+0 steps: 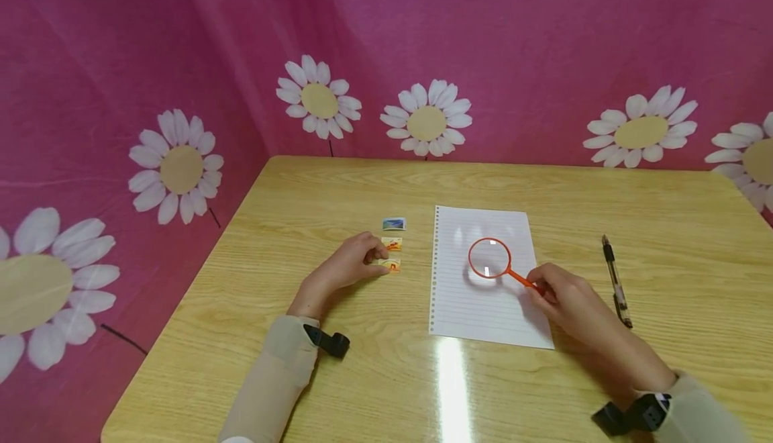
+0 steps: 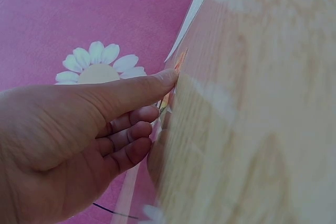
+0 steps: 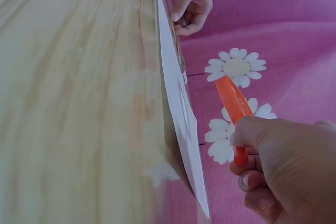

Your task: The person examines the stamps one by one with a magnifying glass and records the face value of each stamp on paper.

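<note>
Three small postage stamps lie in a column: a blue-green one (image 1: 394, 224) at the back, an orange-yellow one (image 1: 395, 244) in the middle and another orange-yellow stamp (image 1: 395, 266) nearest me. My left hand (image 1: 347, 265) is at their left edge, thumb and forefinger on either side of the nearest stamp, pinching it at the tabletop. In the left wrist view the left thumb (image 2: 157, 81) partly hides it. My right hand (image 1: 568, 299) grips the handle of a red magnifying glass (image 1: 510, 269). Its round lens is held above a lined sheet of paper (image 1: 483, 315), apart from it.
A black, clear-barrelled pen (image 1: 614, 278) lies to the right of the paper. The wooden table (image 1: 374, 376) meets a pink curtain (image 1: 513, 27) with white daisies at its back and left edges. A bright light reflection crosses the tabletop in front of the paper.
</note>
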Demonstrator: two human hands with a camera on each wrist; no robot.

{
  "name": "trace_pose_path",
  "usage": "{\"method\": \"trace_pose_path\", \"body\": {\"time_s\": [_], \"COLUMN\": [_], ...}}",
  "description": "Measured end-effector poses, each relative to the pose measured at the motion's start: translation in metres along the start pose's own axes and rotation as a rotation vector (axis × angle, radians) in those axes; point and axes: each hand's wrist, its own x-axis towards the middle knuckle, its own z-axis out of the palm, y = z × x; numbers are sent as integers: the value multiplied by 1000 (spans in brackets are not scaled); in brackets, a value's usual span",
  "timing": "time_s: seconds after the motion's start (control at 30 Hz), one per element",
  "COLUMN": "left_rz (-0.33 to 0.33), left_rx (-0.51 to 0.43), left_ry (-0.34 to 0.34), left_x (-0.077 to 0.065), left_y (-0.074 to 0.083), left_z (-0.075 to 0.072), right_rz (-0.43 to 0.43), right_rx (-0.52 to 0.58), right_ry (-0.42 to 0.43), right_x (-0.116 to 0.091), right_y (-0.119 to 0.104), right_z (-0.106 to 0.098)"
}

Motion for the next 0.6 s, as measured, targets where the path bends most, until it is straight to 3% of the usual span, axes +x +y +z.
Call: {"method": "trace_pose_path", "body": {"time_s": [0.3,0.6], "left_rz": [-3,2], "left_rx": [5,7], "left_ry": [-6,0], "left_x": [1,1], "left_y": [0,-2], "left_z": [0,0], "right_rz": [11,-36], "right_rx": [19,41], "right_ry": [-44,-54], "right_x": [7,15], "right_y": [-10,-19], "right_z": [7,16]}}
